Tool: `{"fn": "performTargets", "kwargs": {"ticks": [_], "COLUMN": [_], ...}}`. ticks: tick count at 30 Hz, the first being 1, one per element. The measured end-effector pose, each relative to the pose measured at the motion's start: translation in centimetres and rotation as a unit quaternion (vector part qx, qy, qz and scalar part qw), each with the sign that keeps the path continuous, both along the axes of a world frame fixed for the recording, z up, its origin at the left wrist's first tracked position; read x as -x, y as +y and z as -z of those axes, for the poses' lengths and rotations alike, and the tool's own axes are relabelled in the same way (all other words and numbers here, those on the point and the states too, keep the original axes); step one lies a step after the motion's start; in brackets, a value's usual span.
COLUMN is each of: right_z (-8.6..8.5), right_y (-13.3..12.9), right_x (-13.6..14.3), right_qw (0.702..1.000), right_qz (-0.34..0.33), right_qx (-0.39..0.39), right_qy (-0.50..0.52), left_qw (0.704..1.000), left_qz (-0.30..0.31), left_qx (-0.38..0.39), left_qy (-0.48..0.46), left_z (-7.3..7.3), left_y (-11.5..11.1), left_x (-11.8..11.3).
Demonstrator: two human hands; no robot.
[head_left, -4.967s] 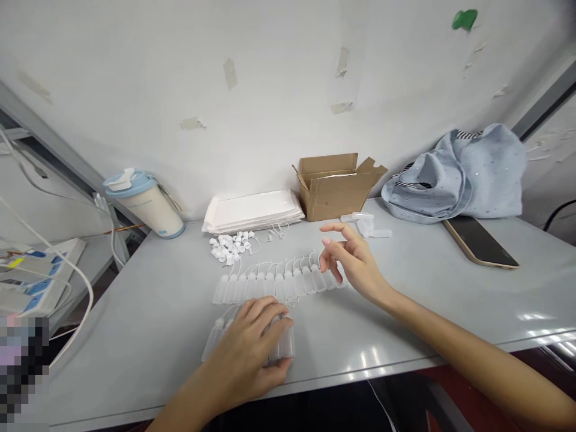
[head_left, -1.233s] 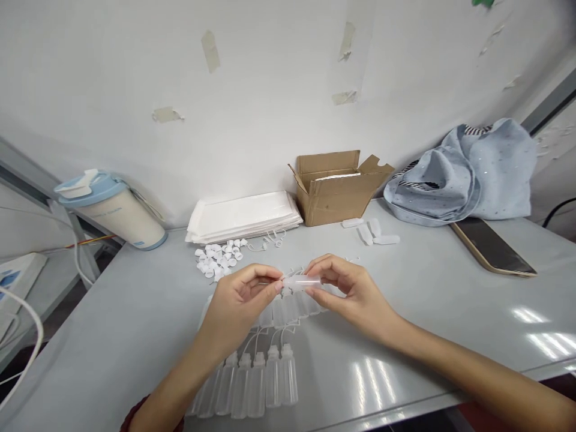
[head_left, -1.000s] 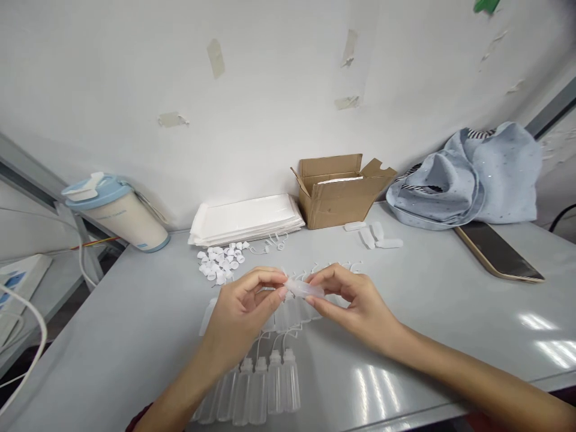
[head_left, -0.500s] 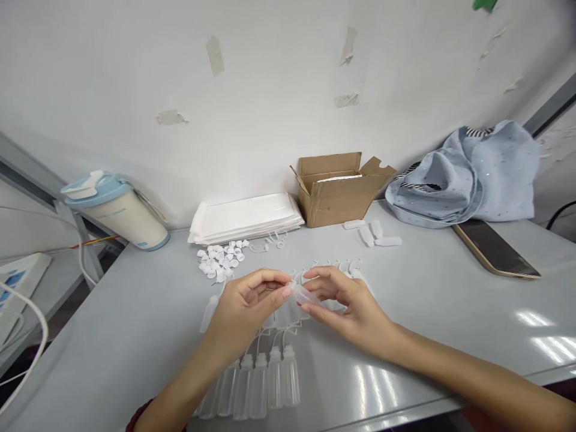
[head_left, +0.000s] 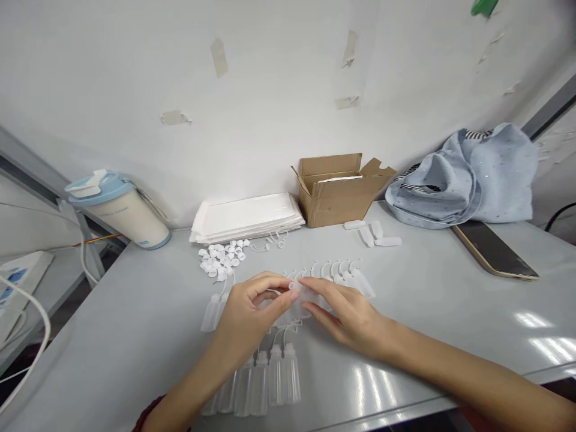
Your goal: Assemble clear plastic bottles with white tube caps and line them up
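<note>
At the far left, a white power strip with blue sockets lies beside a looping white cable. On the grey, shiny tabletop, a cream tumbler with a pale blue lid leans near the back. Next come a loose heap of small white plastic caps and, behind it, a stack of flat white packets. Thin white curled plastic pieces lie just in front of the stack's right end.

The left hand is over the rows of bottles, its thumb and forefinger closed on a small translucent plastic piece; whether a bottle body is joined to it I cannot tell. Near the front edge are slim translucent plastic bottles with thin curved tubes, partly hidden by the left forearm. A farther row of similar translucent bottles runs behind and under both hands.

The right hand faces the left, thumb and forefinger apart, its forefinger tip close to the held piece; contact is unclear. Behind stands an open brown cardboard box, with several loose translucent bottles beside it. At the right, a black phone with a gold edge lies partly under a crumpled light blue fabric bag
</note>
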State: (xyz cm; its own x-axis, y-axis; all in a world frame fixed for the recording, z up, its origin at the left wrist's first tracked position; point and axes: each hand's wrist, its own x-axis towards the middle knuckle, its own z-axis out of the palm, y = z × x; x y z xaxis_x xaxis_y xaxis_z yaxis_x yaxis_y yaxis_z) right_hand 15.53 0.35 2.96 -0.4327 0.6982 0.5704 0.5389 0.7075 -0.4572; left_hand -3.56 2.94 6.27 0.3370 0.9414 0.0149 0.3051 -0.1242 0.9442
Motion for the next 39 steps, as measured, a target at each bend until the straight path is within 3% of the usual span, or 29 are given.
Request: {"fn": "performTargets", "kwargs": {"ticks": [7,11,13,16,22,25,27,29,33,36,39], "right_z": [-0.6,-1.9,-2.3,-2.0,-0.5,-0.7,-1.0,-1.4,-2.3,-2.9,-3.3], "right_y": [-0.2,-0.3,-0.3,-0.3,-0.4,-0.5,-0.5,-0.4,-0.1,0.2,0.2], "right_x": [0.1,0.2,0.2,0.2,0.2,0.3,0.3,0.3,0.2,0.1,0.1], "right_qw": [0.991,0.956,0.946,0.962,0.997,0.997,0.99,0.962,0.85,0.794,0.766], "right_qz": [-0.025,-0.04,-0.054,-0.042,-0.006,-0.014,-0.012,-0.017,-0.076,-0.094,-0.099], "right_qx": [0.103,0.248,0.279,0.243,0.071,0.075,0.136,0.241,0.429,0.49,0.521], "right_qy": [0.086,0.15,0.154,0.116,-0.017,-0.012,0.041,0.126,0.295,0.347,0.363], "left_qw": [0.985,0.982,0.982,0.985,0.986,0.976,0.96,0.937,0.892,0.877,0.863], "left_qz": [0.015,0.015,0.011,0.008,-0.01,0.005,0.014,0.003,-0.042,-0.027,0.032], "left_qx": [-0.158,-0.18,-0.176,-0.158,-0.144,-0.195,-0.258,-0.325,-0.417,-0.451,-0.475], "left_qy": [0.072,0.062,0.061,0.065,0.085,0.098,0.108,0.126,0.169,0.166,0.169], "left_z": [-0.1,-0.3,-0.3,-0.3,0.0,0.2,0.4,0.5,0.5,0.2,-0.2], "left_y": [-0.6,-0.4,-0.4,-0.5,-0.7,-0.7,-0.7,-0.6,-0.5,-0.7,-1.1], "left_x": [-0.1,0.0,0.0,0.0,-0.2,-0.2,-0.1,0.1,0.2,0.1,0.1]}}
